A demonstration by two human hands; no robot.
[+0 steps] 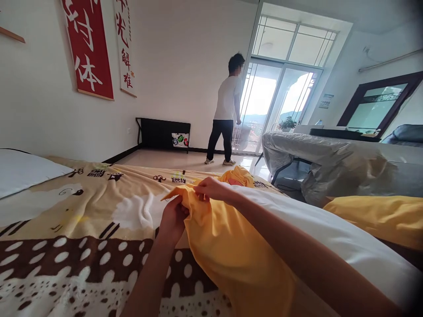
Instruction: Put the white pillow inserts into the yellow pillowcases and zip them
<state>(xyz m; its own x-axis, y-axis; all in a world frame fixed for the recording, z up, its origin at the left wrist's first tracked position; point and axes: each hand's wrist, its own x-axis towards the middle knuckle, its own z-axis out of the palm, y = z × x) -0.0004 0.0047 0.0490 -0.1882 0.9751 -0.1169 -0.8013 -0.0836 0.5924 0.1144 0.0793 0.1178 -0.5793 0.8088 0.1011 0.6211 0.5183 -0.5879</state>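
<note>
My left hand (172,222) and my right hand (211,190) are close together near the middle of the view. Both pinch the far corner of a yellow cloth cover (224,229), whose pointed tip sticks out to the left between them. From my hands the cover hangs in folds towards me, under my right forearm. Beside it on the right lies a smooth white padded piece (317,233), perhaps a pillow or quilt. A crumpled yellow bunch (243,175) with a reddish print rests just beyond my right hand. My fingertips are partly hidden in the cloth.
A patterned blanket (95,202) with sheep and dots spreads below, with a white pillow (29,169) at left. More yellow fabric (380,215) lies at right. Beyond stand a person (226,105) by glass doors, a black folded frame (161,132) and a plastic-draped table (284,143).
</note>
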